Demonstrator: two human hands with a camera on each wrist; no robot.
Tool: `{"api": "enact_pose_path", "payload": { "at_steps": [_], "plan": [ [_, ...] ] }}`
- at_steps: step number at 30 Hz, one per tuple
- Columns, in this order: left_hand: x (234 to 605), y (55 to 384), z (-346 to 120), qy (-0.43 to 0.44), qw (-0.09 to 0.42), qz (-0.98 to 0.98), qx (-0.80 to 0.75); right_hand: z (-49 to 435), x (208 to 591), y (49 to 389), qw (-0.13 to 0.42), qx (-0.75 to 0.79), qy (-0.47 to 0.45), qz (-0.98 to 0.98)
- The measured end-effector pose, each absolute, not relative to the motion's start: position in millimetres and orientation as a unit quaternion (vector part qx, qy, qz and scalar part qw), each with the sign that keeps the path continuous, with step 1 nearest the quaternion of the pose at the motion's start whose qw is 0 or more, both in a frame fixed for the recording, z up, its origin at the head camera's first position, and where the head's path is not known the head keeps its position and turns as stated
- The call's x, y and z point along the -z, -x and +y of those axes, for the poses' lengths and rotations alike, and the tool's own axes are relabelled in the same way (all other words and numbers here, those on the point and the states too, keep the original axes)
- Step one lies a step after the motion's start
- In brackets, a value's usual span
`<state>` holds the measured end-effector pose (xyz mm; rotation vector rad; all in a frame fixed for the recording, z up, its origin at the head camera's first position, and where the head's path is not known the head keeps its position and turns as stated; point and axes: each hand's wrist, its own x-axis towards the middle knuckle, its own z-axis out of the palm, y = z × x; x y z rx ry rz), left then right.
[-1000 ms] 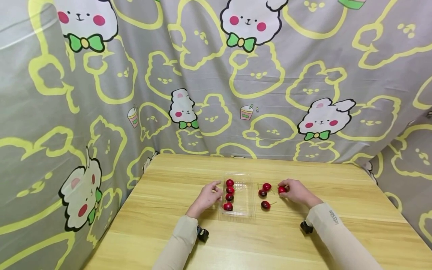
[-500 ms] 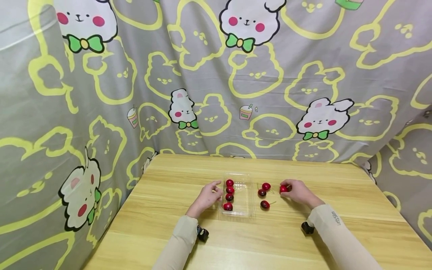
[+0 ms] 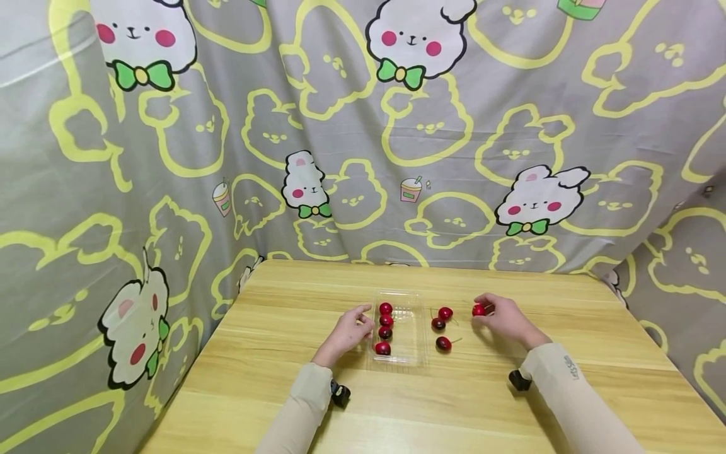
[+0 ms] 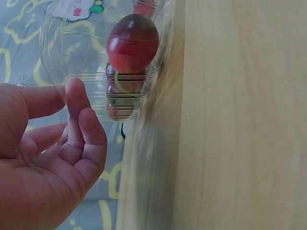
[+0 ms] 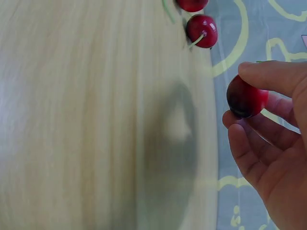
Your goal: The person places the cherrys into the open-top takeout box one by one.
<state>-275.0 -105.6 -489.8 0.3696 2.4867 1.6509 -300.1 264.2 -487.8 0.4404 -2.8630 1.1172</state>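
Note:
My right hand [image 3: 501, 318] pinches a dark red cherry [image 5: 245, 97] between thumb and fingertips, held above the table in the right wrist view. My left hand [image 3: 348, 329] is at the left side of a clear plastic container [image 3: 408, 337], and in the left wrist view its thumb and fingertips pinch the rim. Several cherries stand in a row along the container's left wall, the nearest cherry [image 4: 133, 43] large in the left wrist view. Between container and right hand lie loose cherries with stems: a bright red cherry [image 3: 445, 313], a darker cherry [image 3: 438, 324] and a nearer cherry [image 3: 443, 344].
The light wooden table [image 3: 283, 296] ends at a grey patterned curtain [image 3: 351, 126] behind and on the sides. Both wrists wear small black cameras, such as the left camera [image 3: 341, 395].
My right hand has raised its cherry slightly, moving up and a little to the right. The left hand, the container and the cherries inside keep their places.

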Motion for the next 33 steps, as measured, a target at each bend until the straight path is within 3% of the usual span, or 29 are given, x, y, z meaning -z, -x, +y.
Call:
{"api": "enact_pose_path", "payload": {
  "at_steps": [22, 33],
  "plan": [
    [491, 275, -106, -0.117, 0.073, 0.822, -0.552, 228, 457, 298, 0.039, -0.371, -0.181, -0.91],
    [459, 253, -101, -0.121, 0.082, 0.815, -0.561, 213, 451, 299, 0.039, -0.391, -0.193, -0.899]
  ]
}}
